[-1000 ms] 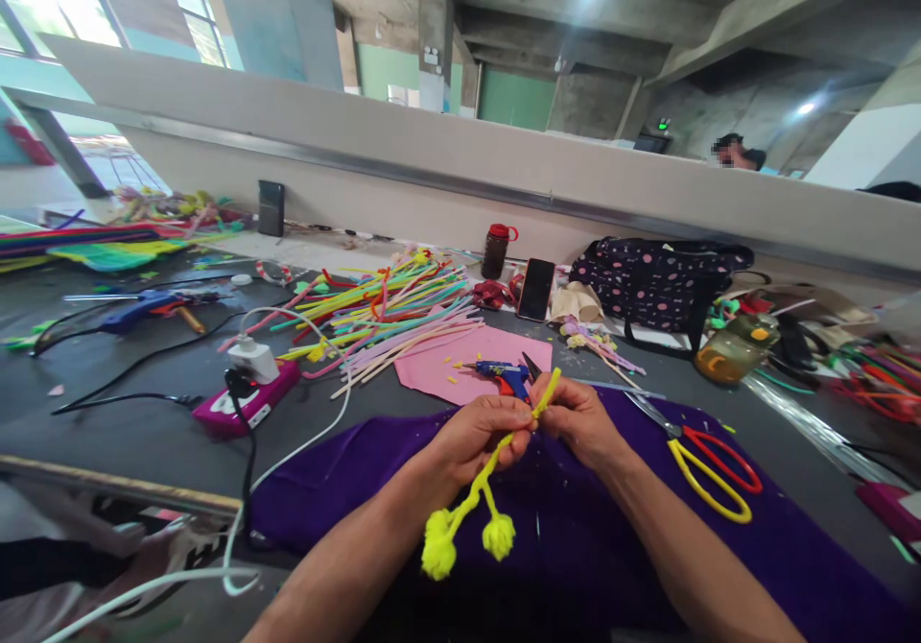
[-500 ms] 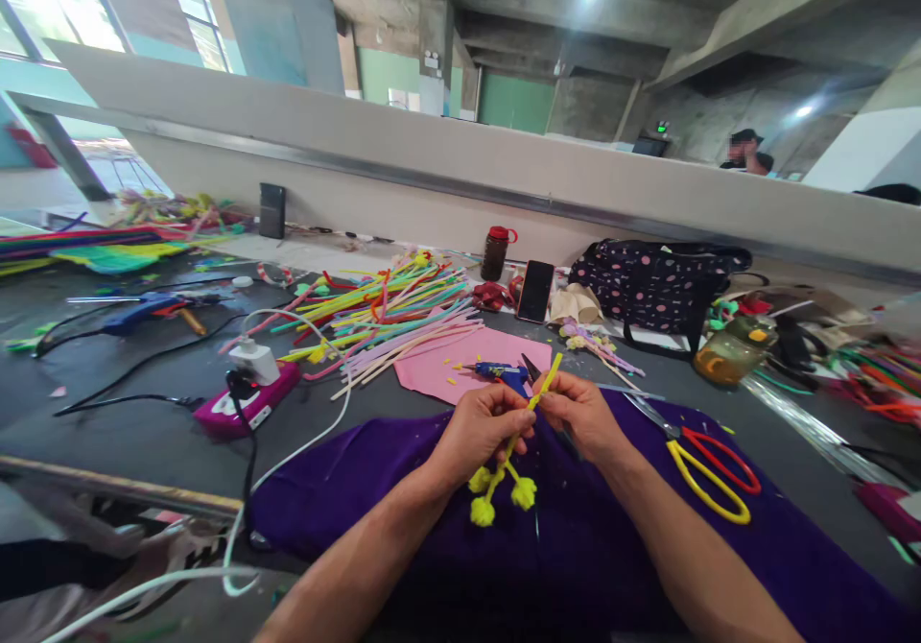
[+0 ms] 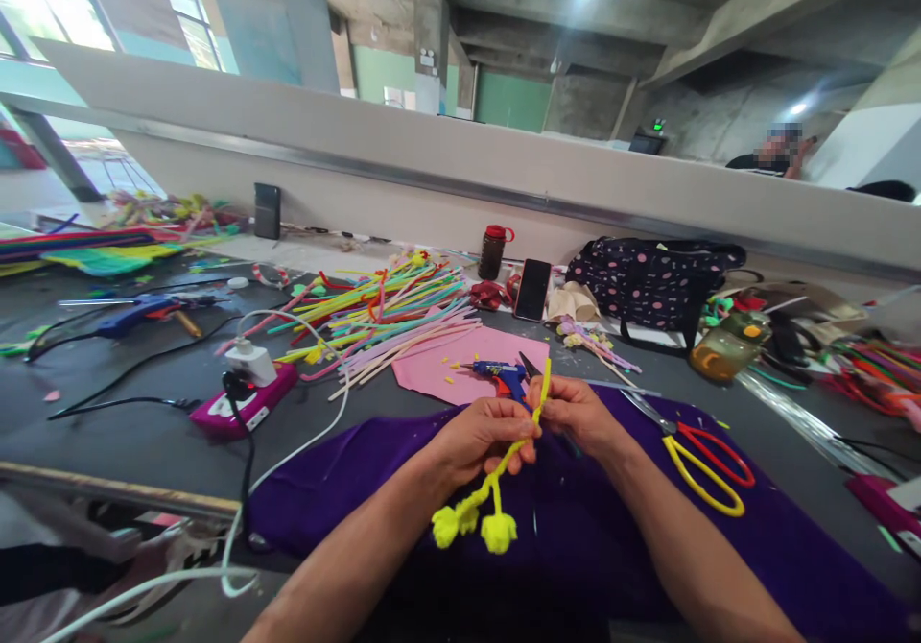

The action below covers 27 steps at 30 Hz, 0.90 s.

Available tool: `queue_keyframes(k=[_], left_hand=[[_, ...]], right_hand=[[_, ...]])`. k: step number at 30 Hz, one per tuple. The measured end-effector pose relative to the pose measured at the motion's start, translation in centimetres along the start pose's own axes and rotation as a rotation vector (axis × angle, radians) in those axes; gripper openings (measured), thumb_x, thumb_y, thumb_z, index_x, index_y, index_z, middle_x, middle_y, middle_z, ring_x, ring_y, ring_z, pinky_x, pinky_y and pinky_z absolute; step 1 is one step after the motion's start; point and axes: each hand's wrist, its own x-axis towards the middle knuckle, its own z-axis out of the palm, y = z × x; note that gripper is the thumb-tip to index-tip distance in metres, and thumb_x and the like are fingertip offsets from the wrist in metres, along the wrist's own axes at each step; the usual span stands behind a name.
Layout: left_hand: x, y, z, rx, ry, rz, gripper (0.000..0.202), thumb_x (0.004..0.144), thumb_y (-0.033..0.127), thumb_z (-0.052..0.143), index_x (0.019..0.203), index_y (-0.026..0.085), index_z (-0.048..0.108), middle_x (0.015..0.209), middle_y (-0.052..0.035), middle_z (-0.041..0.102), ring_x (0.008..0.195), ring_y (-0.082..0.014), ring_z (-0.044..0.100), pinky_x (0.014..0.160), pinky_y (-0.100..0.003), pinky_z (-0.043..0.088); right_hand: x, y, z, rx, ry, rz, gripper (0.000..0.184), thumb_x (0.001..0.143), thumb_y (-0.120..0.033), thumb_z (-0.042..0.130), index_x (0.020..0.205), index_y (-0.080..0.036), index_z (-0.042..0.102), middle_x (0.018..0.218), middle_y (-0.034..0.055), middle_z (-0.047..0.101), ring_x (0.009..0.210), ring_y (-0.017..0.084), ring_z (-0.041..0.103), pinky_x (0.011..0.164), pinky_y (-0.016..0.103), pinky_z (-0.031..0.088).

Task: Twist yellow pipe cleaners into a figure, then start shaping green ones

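Observation:
Between both hands is a yellow pipe-cleaner stem with fluffy flower-like tufts hanging at its lower end. My left hand pinches the stem at its middle, thumb against fingers. Closed on the same stem a little higher is my right hand, and the upper tip sticks out above the fingers. The two hands nearly touch. Just beyond them a blue glue gun lies on a pink sheet. Red-and-yellow-handled scissors rest to the right on the purple cloth.
A heap of coloured pipe cleaners lies behind the pink sheet. To the left are a magenta power strip with a white cable and a second glue gun. A phone, a red-lidded bottle and a dark patterned bag stand at the back.
The tufted lower end of the yellow stem has swung to the left and its tip stands more upright. Both hands keep their grip. The person in the background has shifted.

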Motion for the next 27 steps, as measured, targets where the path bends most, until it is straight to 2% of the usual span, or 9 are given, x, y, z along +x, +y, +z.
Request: queue_keyframes(k=[5, 8, 10, 12, 14, 16, 18, 22, 27], left_hand=[[0.2, -0.2, 0.1, 0.084, 0.078, 0.08, 0.024, 0.072, 0.034, 0.061, 0.074, 0.01, 0.056, 0.062, -0.0053, 0.064, 0.042, -0.0081, 0.056, 0.029, -0.012, 0.025], [0.1, -0.1, 0.2, 0.125, 0.127, 0.101, 0.024, 0.07, 0.034, 0.062, 0.071, 0.011, 0.054, 0.058, -0.0029, 0.062, 0.037, -0.0064, 0.053, 0.028, -0.012, 0.023], [0.1, 0.0, 0.3, 0.174, 0.195, 0.147, 0.024, 0.07, 0.034, 0.061, 0.071, 0.012, 0.053, 0.057, -0.0015, 0.061, 0.036, -0.006, 0.051, 0.028, -0.012, 0.023], [0.1, 0.1, 0.5, 0.274, 0.304, 0.228, 0.024, 0.071, 0.036, 0.06, 0.072, 0.013, 0.054, 0.058, -0.0007, 0.061, 0.036, -0.0066, 0.052, 0.029, -0.013, 0.025], [0.0, 0.1, 0.7, 0.421, 0.43, 0.311, 0.025, 0.071, 0.037, 0.059, 0.072, 0.013, 0.055, 0.059, -0.0001, 0.06, 0.037, -0.0076, 0.053, 0.031, -0.014, 0.029], [0.0, 0.0, 0.9, 0.576, 0.53, 0.383, 0.024, 0.071, 0.037, 0.058, 0.071, 0.013, 0.057, 0.059, 0.0005, 0.059, 0.038, -0.0081, 0.053, 0.033, -0.016, 0.032], [0.0, -0.2, 1.0, 0.701, 0.589, 0.444, 0.023, 0.073, 0.036, 0.056, 0.07, 0.014, 0.059, 0.057, 0.0014, 0.058, 0.039, -0.0082, 0.053, 0.035, -0.016, 0.035], [0.0, -0.5, 0.9, 0.843, 0.638, 0.495, 0.019, 0.075, 0.03, 0.052, 0.07, 0.014, 0.062, 0.052, 0.0032, 0.055, 0.039, -0.0073, 0.052, 0.038, -0.016, 0.036], [-0.1, -0.5, 1.0, 0.911, 0.624, 0.493, 0.019, 0.076, 0.028, 0.05, 0.07, 0.015, 0.063, 0.051, 0.0038, 0.054, 0.041, -0.0066, 0.052, 0.04, -0.015, 0.036]], right_hand=[[0.0, -1.8, 0.0, -0.267, -0.041, -0.099, 0.014, 0.072, -0.028, 0.062, 0.07, -0.015, 0.063, 0.067, 0.0003, 0.054, 0.062, 0.011, 0.047, 0.057, 0.023, 0.036], [0.0, -2.0, 0.1, -0.289, -0.024, -0.09, 0.013, 0.071, -0.028, 0.063, 0.072, -0.015, 0.064, 0.067, 0.0002, 0.056, 0.061, 0.011, 0.049, 0.057, 0.023, 0.038], [0.2, -1.5, 0.2, -0.252, 0.066, -0.058, 0.016, 0.07, -0.028, 0.063, 0.082, -0.017, 0.063, 0.07, -0.0004, 0.057, 0.057, 0.009, 0.048, 0.051, 0.021, 0.036], [0.5, -0.7, 0.4, -0.213, 0.217, -0.028, 0.023, 0.07, -0.028, 0.062, 0.09, -0.018, 0.06, 0.07, -0.0013, 0.058, 0.052, 0.008, 0.047, 0.045, 0.019, 0.033], [0.7, 0.0, 0.6, -0.193, 0.342, -0.01, 0.018, 0.072, -0.03, 0.06, 0.084, -0.017, 0.059, 0.062, -0.0024, 0.056, 0.046, 0.007, 0.044, 0.041, 0.018, 0.03], [0.7, 0.3, 0.9, -0.202, 0.377, -0.011, 0.015, 0.074, -0.03, 0.057, 0.074, -0.016, 0.058, 0.053, -0.0035, 0.052, 0.042, 0.006, 0.04, 0.04, 0.018, 0.029], [0.5, 0.3, 1.4, -0.227, 0.353, -0.025, 0.013, 0.074, -0.028, 0.056, 0.071, -0.015, 0.059, 0.05, -0.0039, 0.05, 0.042, 0.007, 0.04, 0.042, 0.019, 0.03], [0.1, -0.2, 2.2, -0.258, 0.355, -0.036, 0.011, 0.071, -0.025, 0.058, 0.072, -0.015, 0.06, 0.051, -0.0044, 0.05, 0.045, 0.007, 0.042, 0.044, 0.019, 0.032], [0.3, -0.2, 2.4, -0.18, 0.357, 0.007, 0.014, 0.07, -0.028, 0.059, 0.067, -0.015, 0.058, 0.047, -0.0055, 0.046, 0.04, 0.006, 0.037, 0.04, 0.019, 0.027]])
